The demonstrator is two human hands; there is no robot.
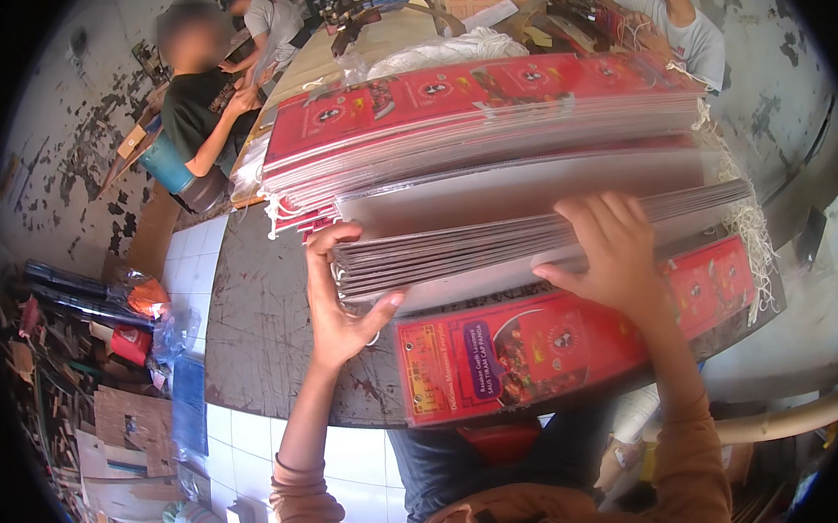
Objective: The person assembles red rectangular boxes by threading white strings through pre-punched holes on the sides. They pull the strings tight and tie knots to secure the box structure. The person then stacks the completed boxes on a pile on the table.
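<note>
A bundle of long, thin boards (493, 243) stands on edge in front of me, grey edges upward and a pale face toward me. My left hand (332, 298) clasps its left end, thumb on the near side and fingers on the far side. Farther right, my right hand (610, 253) spans the bundle's top, its thumb against the pale near face. A red printed board (572, 339) lies face up on the near side. Behind the bundle, a pale board leans against a tall pile of red printed boards (430, 91). White cords (753, 238) hang at the right ends.
The dark, scratched table (263, 338) carries the boards. A heap of white cord (470, 49) lies behind the pile. Two people work at the far left, another at the far right. Scrap boards (132, 428) and plastic-wrapped rolls (88, 295) crowd the floor at left.
</note>
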